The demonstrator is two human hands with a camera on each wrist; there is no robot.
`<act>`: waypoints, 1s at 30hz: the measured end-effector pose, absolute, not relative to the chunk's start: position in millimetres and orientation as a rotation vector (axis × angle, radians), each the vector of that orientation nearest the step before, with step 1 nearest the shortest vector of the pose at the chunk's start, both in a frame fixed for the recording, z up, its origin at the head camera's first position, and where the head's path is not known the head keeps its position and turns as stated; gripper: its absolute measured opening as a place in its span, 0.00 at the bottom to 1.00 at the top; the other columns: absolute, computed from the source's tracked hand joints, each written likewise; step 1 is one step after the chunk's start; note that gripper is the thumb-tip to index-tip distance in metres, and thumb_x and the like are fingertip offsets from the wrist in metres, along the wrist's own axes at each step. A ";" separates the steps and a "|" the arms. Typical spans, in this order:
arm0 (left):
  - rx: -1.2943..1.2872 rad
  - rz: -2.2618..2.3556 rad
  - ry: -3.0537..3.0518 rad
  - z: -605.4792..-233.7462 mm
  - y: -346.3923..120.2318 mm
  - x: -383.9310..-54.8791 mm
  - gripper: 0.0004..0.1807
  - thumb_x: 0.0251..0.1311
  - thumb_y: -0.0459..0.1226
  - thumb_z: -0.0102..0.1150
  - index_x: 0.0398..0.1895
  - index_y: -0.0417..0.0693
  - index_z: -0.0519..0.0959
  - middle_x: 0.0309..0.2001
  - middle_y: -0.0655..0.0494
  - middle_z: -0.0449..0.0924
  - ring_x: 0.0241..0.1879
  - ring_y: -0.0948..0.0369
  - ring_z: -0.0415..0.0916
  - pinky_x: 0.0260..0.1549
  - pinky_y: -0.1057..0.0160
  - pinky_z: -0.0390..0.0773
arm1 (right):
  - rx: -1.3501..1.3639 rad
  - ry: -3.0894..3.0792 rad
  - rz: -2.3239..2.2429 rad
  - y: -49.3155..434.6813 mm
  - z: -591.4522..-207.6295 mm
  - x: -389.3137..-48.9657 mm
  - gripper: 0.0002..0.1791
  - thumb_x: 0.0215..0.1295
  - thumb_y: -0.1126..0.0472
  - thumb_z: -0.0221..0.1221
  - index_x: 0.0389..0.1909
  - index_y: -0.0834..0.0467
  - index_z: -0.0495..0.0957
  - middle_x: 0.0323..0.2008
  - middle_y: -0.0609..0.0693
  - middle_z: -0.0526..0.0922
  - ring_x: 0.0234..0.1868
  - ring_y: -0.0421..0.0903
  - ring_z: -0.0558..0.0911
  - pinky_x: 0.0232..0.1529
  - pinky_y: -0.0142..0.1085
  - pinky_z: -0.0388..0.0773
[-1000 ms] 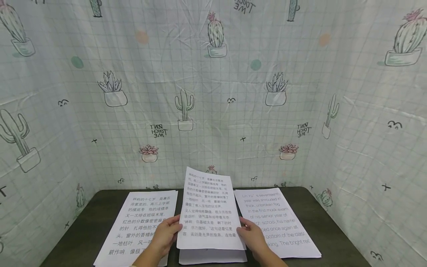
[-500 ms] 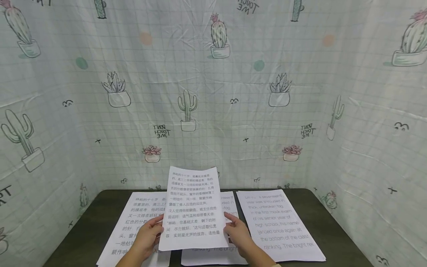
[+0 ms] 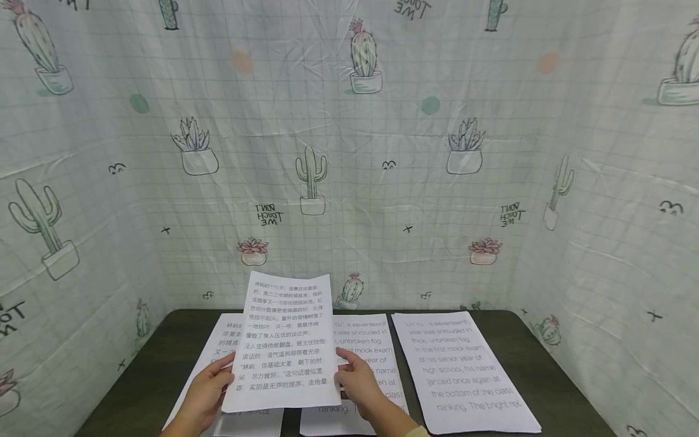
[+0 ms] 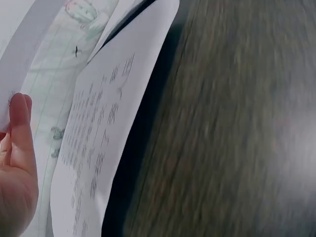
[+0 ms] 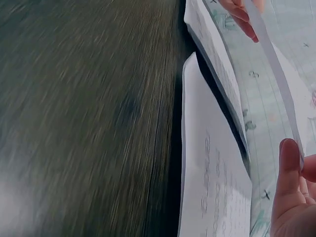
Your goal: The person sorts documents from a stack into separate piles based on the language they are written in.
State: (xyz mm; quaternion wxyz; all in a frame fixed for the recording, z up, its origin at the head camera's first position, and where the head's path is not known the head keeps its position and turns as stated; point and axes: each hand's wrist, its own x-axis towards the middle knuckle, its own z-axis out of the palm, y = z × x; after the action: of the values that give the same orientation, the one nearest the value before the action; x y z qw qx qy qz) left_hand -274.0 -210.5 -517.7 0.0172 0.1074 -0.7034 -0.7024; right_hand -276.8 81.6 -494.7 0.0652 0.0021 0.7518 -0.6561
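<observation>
A white sheet of paper (image 3: 284,346) printed with Chinese text is held up by both hands, tilted with its top edge away. My left hand (image 3: 203,391) pinches its left edge, and my right hand (image 3: 360,379) pinches the right edge near the lower half. Behind the raised paper lies the left paper stack (image 3: 188,388), also in Chinese, partly covered in the head view. The middle stack (image 3: 374,358), in large English print, is partly hidden by the paper and the right hand. Both wrist views show the held paper (image 5: 276,64) above the stacks.
A third stack of English pages (image 3: 464,376) lies on the right of the dark wooden table (image 3: 546,376). A curtain (image 3: 349,194) printed with potted cacti surrounds the table at the back and on both sides.
Both hands have carried the sheet of paper leftward, from over the middle stack to over the left stack. The middle stack's English text has come into view.
</observation>
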 end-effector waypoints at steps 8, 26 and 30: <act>0.376 -2.186 -2.191 -515.8 -234.4 -269.5 0.31 0.65 0.26 0.43 0.72 0.30 0.56 0.46 0.56 0.83 0.37 0.68 0.78 0.33 0.64 0.81 | -0.026 2.242 -1.974 57.2 -493.4 -277.8 0.35 0.56 0.72 0.53 0.68 0.66 0.65 0.39 0.55 0.79 0.33 0.44 0.82 0.32 0.37 0.86; 0.544 -2.031 -2.244 -515.6 -273.8 -267.8 0.28 0.67 0.27 0.44 0.70 0.30 0.60 0.57 0.37 0.78 0.34 0.71 0.77 0.31 0.65 0.81 | -0.039 2.207 -1.920 13.7 -495.2 -279.0 0.34 0.55 0.74 0.55 0.67 0.64 0.67 0.37 0.52 0.81 0.34 0.44 0.81 0.29 0.37 0.83; 0.597 -1.981 -2.260 -517.9 -279.5 -267.5 0.27 0.67 0.28 0.46 0.69 0.28 0.62 0.49 0.42 0.83 0.33 0.68 0.78 0.30 0.64 0.81 | -0.048 2.197 -1.879 8.7 -499.5 -277.6 0.34 0.55 0.74 0.55 0.67 0.65 0.67 0.36 0.51 0.81 0.33 0.43 0.81 0.27 0.33 0.82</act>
State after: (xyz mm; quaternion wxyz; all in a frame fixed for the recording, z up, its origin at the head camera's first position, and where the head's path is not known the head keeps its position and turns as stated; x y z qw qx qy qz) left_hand -267.5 -279.5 -517.9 0.0387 0.1947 -0.7369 -0.6462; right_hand -277.6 8.7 -499.5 0.1246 -0.0163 0.7540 -0.6448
